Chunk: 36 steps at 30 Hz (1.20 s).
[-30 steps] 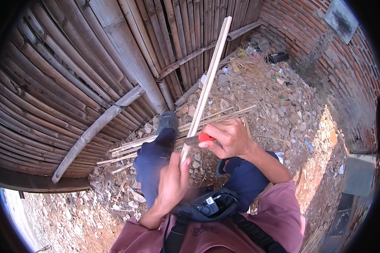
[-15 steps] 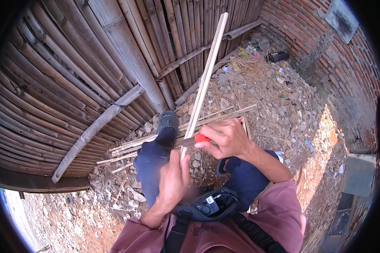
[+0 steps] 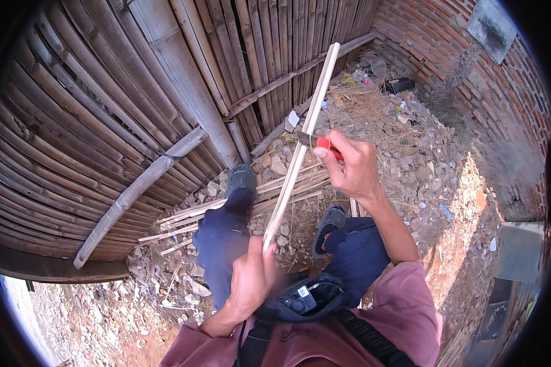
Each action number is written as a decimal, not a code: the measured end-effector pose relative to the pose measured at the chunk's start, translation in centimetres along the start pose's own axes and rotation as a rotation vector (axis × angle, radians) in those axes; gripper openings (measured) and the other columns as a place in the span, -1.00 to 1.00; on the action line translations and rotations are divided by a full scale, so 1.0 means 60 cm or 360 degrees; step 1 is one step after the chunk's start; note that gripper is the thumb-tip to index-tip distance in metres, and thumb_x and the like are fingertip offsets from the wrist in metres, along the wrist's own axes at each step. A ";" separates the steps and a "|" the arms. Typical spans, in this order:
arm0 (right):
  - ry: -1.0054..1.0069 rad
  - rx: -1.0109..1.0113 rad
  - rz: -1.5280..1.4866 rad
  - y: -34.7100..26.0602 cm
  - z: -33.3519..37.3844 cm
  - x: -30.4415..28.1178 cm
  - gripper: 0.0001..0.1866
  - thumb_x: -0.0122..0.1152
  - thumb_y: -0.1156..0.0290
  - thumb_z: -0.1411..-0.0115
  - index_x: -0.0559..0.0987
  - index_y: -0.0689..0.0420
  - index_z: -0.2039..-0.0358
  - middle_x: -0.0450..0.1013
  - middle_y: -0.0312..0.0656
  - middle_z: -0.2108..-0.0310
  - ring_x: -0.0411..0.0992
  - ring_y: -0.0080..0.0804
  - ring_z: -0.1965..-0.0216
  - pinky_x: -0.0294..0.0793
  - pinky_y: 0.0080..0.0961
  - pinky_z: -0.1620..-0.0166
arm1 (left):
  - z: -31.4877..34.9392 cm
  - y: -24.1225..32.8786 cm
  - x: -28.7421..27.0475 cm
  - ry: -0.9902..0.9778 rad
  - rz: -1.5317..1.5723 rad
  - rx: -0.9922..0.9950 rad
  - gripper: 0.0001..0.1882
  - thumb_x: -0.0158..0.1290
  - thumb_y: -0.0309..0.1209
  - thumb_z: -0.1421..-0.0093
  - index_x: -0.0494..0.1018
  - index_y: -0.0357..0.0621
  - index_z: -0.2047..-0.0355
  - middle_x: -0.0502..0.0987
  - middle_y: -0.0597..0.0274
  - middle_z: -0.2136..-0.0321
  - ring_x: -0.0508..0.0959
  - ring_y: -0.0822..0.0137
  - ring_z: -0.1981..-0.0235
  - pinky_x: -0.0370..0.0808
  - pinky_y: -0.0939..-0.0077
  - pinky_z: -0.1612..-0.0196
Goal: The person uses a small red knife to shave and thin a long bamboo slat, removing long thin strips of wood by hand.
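Note:
A long pale bamboo strip (image 3: 292, 177) slants up and away from me, a lengthwise line running along it. My left hand (image 3: 249, 272) is closed round its near end, thumb along the side. In my right hand (image 3: 356, 164) is a knife with a red handle (image 3: 328, 147), gripped by closed fingers. Its dark blade (image 3: 306, 139) lies across the strip past the middle, touching it as far as I can tell. Part of the handle is hidden in my fingers.
Several more bamboo strips (image 3: 190, 214) lie on the stony ground between my feet. A bamboo slat wall (image 3: 104, 110) rises on the left, a brick wall (image 3: 434, 37) on the right. Rubble and litter (image 3: 404, 153) cover the ground. An open dark bag (image 3: 306, 300) hangs at my waist.
My right hand and the knife have moved up and away along the strip, from near my left hand to beyond its middle. The strip's far end has dipped slightly; my left hand stays closed on it.

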State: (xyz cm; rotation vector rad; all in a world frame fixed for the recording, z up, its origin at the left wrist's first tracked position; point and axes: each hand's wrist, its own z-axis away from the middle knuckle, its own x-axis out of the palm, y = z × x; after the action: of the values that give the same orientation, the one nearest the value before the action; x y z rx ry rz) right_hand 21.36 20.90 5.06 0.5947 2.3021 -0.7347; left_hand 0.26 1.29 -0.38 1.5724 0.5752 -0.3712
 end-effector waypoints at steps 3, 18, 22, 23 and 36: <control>0.0050 0.0075 -0.0001 0.037 -0.017 -0.009 -0.65 0.27 0.07 -0.41 0.60 0.10 0.34 0.42 -0.21 0.72 0.47 -0.21 0.69 0.34 -0.31 0.58 | 0.018 -0.003 0.002 -0.0045 0.0031 0.0022 -0.87 -0.04 -0.42 -0.53 0.38 -0.26 0.13 0.47 -0.11 0.62 0.58 -0.14 0.61 0.41 0.14 0.52; 0.0116 0.0805 -0.0064 0.306 -0.063 0.016 -0.47 0.05 -0.01 -0.51 0.61 0.28 0.29 0.45 -0.06 0.57 0.40 -0.20 0.50 0.36 -0.20 0.31 | 0.094 -0.019 -0.041 -0.0216 -0.0088 -0.0076 -0.84 -0.04 -0.41 -0.54 0.33 -0.26 0.19 0.42 -0.19 0.67 0.52 -0.36 0.57 0.34 0.03 0.56; -0.0347 0.1149 0.0392 0.442 0.013 -0.011 -0.38 0.02 -0.11 -0.48 0.66 0.29 0.19 0.57 0.04 0.41 0.53 -0.08 0.32 0.45 -0.18 0.13 | 0.070 -0.024 -0.054 -0.0222 0.0045 -0.0134 -0.82 -0.07 -0.40 -0.55 0.38 -0.26 0.18 0.41 -0.13 0.67 0.50 -0.18 0.65 0.31 0.10 0.57; -0.0528 0.1202 0.0573 0.457 0.033 -0.016 -0.37 0.03 -0.13 -0.47 0.68 0.29 0.17 0.59 0.05 0.37 0.56 -0.06 0.28 0.47 -0.19 0.08 | 0.065 -0.032 -0.057 -0.0236 0.0041 -0.0223 -0.80 -0.08 -0.38 -0.56 0.43 -0.26 0.18 0.41 0.00 0.67 0.46 0.08 0.69 0.32 0.20 0.56; -0.0146 0.0808 -0.2190 0.061 -0.023 -0.027 -0.33 0.15 -0.01 -0.51 0.38 0.30 -0.35 0.29 -0.45 0.52 0.04 -0.85 0.67 -0.03 -0.79 0.61 | -0.033 0.037 -0.048 -0.0080 0.0121 0.0021 -0.80 0.16 -0.33 -0.45 0.53 -0.25 0.11 0.48 0.13 0.64 0.42 0.34 0.66 0.34 0.38 0.51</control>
State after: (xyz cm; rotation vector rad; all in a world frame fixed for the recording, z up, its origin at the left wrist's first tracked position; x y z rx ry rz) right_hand 23.99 24.14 5.77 -0.9749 2.1788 -1.8958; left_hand -1.03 2.85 3.22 1.5883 0.4738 -0.3567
